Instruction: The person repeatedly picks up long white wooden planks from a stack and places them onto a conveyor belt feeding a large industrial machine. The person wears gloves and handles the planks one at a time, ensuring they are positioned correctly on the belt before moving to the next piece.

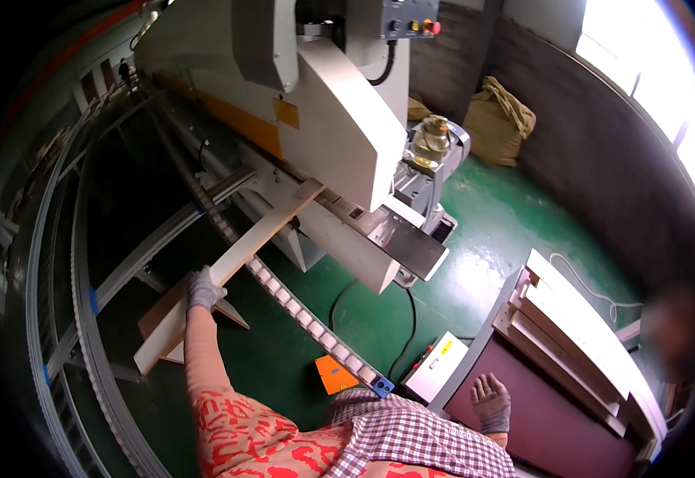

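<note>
My left hand, in a grey glove, is closed around a long narrow board with a pale face. The board slants up and to the right across a roller track. Its far end lies at the edge of a large white machine, below the slanted cover. Beneath that hand, more pale and brown wooden pieces show, partly hidden. My right hand, also gloved, is held low on the right with its fingers apart and nothing in it. It is over or beside a dark red panel; contact cannot be told.
Curved metal rails run along the left. A white box and an orange plate sit near my apron. Long pale strips lie on the right. A cable crosses the green floor. A tan sack stands by the wall.
</note>
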A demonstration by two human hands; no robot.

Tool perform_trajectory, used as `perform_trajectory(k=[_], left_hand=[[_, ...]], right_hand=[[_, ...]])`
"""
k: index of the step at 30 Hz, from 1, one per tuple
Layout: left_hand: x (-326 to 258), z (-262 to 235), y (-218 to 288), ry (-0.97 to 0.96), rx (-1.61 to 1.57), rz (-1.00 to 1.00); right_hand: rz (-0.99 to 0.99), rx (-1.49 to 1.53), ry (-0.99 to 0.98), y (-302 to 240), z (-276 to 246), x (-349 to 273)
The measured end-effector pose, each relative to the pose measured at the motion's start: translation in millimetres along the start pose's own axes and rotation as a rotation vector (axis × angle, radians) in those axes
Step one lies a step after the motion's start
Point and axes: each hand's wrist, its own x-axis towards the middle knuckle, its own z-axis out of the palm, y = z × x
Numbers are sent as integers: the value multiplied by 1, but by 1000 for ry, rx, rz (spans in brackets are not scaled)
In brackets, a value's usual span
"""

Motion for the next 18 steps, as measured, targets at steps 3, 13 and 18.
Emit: perform_trajectory(k=[3,13,18], left_hand=[[-49,29,-25,150,-291,210],[-270,44,-79,1,-603,243],[-305,19,60,149,-542,561]], right_hand=[[-30,-119,-371,17,29,-8],[379,-731,-728,31,117,-53],[227,-872,-987,17,101,-65]])
